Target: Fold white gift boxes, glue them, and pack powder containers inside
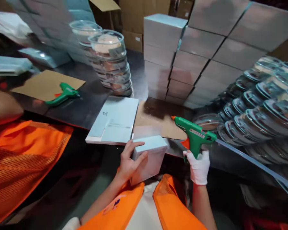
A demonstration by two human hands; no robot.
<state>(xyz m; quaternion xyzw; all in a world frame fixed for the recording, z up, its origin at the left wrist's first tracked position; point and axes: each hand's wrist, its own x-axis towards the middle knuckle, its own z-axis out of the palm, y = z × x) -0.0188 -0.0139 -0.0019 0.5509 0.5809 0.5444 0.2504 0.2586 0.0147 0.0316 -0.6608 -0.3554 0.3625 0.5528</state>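
The left hand, bare, grips the white box with thumb and fingers on its left end. The box is held tilted at the middle of the near edge of the table, in front of the person's vest. The right hand, gloved, has its fingers closed round the handle of the green glue gun, just over the near edge. The nozzle points left above the cardboard, and a glue stick trails from the rear toward the right. Between box and glue gun there is a gap.

Left of the box lie flat cartons, their near left corner jutting past the near edge. Behind them stand stacked tubs. Piled boxes rise along the far edge, and leaning rows of discs crowd the right side, leaving little room beside the glue gun. Dark tabletop stretches between the cartons and a second gun near a brown sheet. Farther left, a co-worker's arm reaches over the near edge.
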